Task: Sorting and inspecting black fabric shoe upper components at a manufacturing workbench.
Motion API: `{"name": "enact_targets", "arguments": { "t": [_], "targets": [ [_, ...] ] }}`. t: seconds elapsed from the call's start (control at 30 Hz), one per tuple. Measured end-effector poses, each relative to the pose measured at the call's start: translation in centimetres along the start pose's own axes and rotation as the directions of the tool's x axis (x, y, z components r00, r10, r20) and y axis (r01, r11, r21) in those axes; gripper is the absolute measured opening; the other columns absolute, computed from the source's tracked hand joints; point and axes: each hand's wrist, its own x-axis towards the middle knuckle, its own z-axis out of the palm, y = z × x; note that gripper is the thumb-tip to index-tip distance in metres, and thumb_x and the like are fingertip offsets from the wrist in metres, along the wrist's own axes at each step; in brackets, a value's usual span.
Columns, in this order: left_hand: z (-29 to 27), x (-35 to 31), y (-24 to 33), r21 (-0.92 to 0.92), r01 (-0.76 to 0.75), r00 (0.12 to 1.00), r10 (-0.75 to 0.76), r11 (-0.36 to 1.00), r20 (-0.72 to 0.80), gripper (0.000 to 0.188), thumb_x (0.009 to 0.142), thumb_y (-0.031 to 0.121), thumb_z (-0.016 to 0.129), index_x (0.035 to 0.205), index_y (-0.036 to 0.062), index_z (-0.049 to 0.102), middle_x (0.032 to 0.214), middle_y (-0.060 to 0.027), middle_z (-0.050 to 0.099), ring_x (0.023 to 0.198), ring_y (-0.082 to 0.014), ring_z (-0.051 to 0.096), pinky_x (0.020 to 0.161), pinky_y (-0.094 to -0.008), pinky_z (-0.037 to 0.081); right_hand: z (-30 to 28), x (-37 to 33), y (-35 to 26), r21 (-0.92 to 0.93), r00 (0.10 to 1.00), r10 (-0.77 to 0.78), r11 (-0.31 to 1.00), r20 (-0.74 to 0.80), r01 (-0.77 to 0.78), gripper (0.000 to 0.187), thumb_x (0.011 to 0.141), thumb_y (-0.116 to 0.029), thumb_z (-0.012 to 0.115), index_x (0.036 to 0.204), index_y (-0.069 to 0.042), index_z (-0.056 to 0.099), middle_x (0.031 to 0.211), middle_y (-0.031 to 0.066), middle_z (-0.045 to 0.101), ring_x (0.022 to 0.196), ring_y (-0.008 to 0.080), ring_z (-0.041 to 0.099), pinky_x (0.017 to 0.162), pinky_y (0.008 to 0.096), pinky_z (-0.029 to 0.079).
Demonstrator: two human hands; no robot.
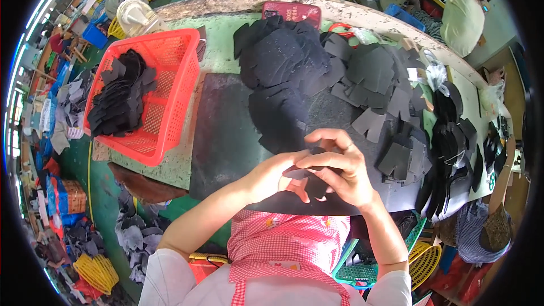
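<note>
My left hand (265, 179) and my right hand (347, 171) meet over the near edge of the black work mat (218, 147). Between them they hold a small black cut piece (321, 188), its flat face turned toward me. The fingers of both hands are bent around it and partly hide it. Just beyond my hands lies a big heap of black cut pieces (283, 56), spilling toward me. To the right are more stacks of dark grey pieces (371, 71), and a smaller pile (396, 156) sits near my right hand.
A red plastic basket (177, 99) holding black pieces stands at the left of the table. A dark red box (292, 12) lies at the far edge. Bundled black pieces (450, 141) hang over the right side. One person (462, 17) sits at the far right; green crates (357, 272) stand below.
</note>
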Motion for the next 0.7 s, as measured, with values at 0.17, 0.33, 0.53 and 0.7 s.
{"name": "enact_targets", "arguments": {
  "t": [0.17,0.33,0.53,0.7],
  "targets": [
    [-0.6,0.0,-0.6,-0.192,0.119,0.985,-0.092,0.974,0.145,0.041,0.110,0.037,0.035,0.119,0.0033,0.057,0.116,-0.0182,0.065,0.096,-0.0357,0.073,0.069,-0.0390,0.062,0.1,-0.4,-0.1,-0.371,0.972,-0.236,0.902,0.000,0.219,0.030,0.077,-0.018,0.073,0.106,-0.022,0.081,0.139,0.0080,0.059,0.125,0.0292,0.051,0.105,0.0461,0.036],
    [0.0,-0.8,0.0,0.210,-0.040,0.978,0.082,0.977,-0.194,0.017,0.106,0.021,0.053,0.108,0.0042,0.056,0.090,-0.0110,0.071,0.083,-0.0218,0.075,0.065,-0.0299,0.060,0.7,-0.8,-1.1,-0.324,0.948,-0.311,0.906,-0.076,0.271,0.018,0.083,-0.014,0.068,0.098,-0.012,0.077,0.122,0.0136,0.066,0.114,0.0308,0.058,0.097,0.0455,0.044],
    [-1.3,-3.5,1.3,0.343,-0.104,0.969,0.173,0.934,-0.177,0.016,0.105,0.021,0.057,0.096,0.0081,0.056,0.073,0.0052,0.051,0.060,-0.0035,0.043,0.054,-0.0232,0.035,-1.6,-2.6,-1.3,0.567,0.863,0.451,0.782,-0.229,-0.258,0.011,0.088,-0.006,0.048,0.081,-0.003,0.056,0.067,0.0041,0.052,0.051,0.0091,0.043,0.051,0.0243,0.036],
    [-1.5,-3.5,1.4,0.647,-0.158,0.957,0.277,0.746,-0.086,0.010,0.104,0.013,0.054,0.097,0.0066,0.054,0.080,0.0057,0.047,0.074,-0.0015,0.041,0.064,-0.0220,0.036,1.6,-2.0,-1.1,0.094,0.842,0.528,0.838,0.107,-0.538,0.028,0.094,-0.023,0.074,0.109,0.001,0.069,0.087,0.0019,0.070,0.069,0.0027,0.054,0.063,0.0198,0.040]
  ]
}}
